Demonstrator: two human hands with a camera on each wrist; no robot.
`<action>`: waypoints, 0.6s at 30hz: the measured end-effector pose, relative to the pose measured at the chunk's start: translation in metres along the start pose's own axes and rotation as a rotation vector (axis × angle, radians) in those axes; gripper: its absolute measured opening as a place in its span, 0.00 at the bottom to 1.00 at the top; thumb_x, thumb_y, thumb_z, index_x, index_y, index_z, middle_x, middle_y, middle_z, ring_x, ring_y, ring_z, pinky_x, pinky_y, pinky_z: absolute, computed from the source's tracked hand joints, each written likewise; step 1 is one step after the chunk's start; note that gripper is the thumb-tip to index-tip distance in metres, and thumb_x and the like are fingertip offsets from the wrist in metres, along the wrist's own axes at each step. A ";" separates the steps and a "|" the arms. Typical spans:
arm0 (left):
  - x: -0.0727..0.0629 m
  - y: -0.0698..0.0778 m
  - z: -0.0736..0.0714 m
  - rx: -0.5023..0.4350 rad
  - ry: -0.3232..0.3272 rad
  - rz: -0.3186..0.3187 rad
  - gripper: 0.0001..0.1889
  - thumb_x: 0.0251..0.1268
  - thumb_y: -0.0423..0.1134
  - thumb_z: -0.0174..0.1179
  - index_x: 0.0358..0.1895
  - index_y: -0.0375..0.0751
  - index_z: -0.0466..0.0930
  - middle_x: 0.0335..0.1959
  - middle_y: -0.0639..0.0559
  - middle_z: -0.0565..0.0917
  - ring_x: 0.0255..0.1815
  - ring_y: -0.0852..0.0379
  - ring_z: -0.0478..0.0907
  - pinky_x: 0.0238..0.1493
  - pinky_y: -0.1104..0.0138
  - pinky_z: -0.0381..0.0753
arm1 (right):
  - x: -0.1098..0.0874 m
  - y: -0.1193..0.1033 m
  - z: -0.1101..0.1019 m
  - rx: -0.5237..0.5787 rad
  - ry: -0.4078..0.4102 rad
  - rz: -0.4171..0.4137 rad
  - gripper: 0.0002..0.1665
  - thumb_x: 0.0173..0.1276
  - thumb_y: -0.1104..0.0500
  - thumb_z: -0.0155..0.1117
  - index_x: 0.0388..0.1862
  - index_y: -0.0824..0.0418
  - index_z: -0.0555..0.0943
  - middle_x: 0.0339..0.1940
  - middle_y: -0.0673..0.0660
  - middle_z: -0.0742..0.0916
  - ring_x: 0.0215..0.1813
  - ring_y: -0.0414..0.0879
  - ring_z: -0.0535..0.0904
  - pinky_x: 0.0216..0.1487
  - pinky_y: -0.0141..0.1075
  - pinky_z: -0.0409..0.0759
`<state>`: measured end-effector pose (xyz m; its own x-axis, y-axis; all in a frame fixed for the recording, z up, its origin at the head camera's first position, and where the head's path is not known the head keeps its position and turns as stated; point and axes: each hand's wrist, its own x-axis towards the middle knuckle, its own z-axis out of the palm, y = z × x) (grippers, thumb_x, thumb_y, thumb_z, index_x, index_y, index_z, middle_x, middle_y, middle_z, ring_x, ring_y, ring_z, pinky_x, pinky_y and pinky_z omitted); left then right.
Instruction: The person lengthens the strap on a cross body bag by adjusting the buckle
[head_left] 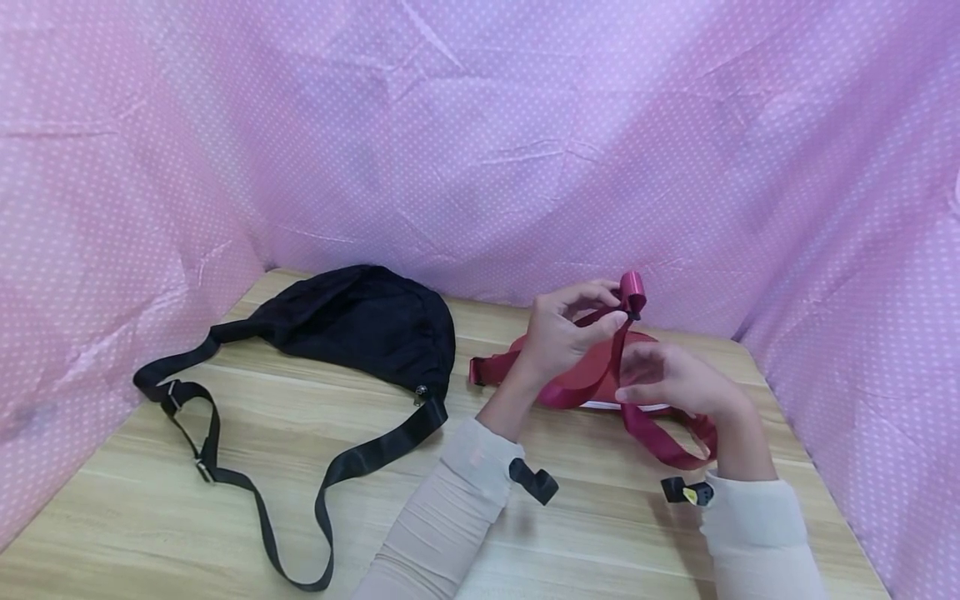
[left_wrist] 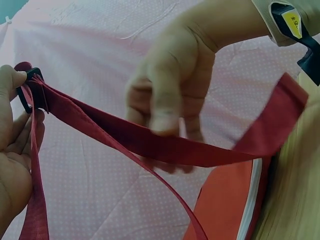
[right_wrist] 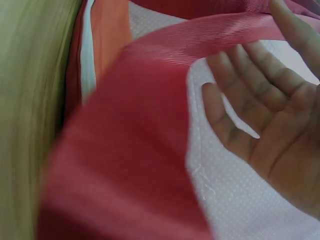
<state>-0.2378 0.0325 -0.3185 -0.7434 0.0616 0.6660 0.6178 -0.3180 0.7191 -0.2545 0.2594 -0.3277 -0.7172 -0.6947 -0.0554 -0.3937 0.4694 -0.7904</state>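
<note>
A red waist bag (head_left: pixel 588 360) with a white zip lies at the back right of the table. Over it my left hand (head_left: pixel 558 329) pinches the black slider buckle (left_wrist: pixel 31 90) on its red strap (left_wrist: pixel 135 139), which stands up in a small loop above the buckle. Beside that, my right hand (head_left: pixel 678 379) has the strap passing between thumb and fingers. In the right wrist view, its fingers (right_wrist: pixel 260 82) are loosely extended behind the webbing, with the thumb apart. A strap end with a dark fitting (head_left: pixel 477 372) juts out at the bag's left.
On the left lies a black waist bag (head_left: pixel 367 325), its long black strap (head_left: pixel 322 508) looped toward the front of the wooden table (head_left: pixel 420 517). Pink dotted cloth (head_left: pixel 480 150) hangs close around the back and sides. Black bands (head_left: pixel 534 482) hang from the cuffs.
</note>
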 end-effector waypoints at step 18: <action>0.000 0.000 0.000 -0.006 -0.007 0.010 0.08 0.60 0.20 0.68 0.42 0.23 0.83 0.51 0.30 0.84 0.52 0.58 0.85 0.57 0.54 0.84 | -0.003 -0.021 0.006 0.141 0.335 -0.166 0.26 0.68 0.71 0.68 0.64 0.70 0.76 0.53 0.59 0.87 0.54 0.43 0.85 0.56 0.30 0.82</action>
<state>-0.2378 0.0327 -0.3186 -0.7353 0.0648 0.6746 0.6238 -0.3242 0.7111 -0.2405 0.2484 -0.3144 -0.8075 -0.5275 0.2639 -0.4539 0.2700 -0.8491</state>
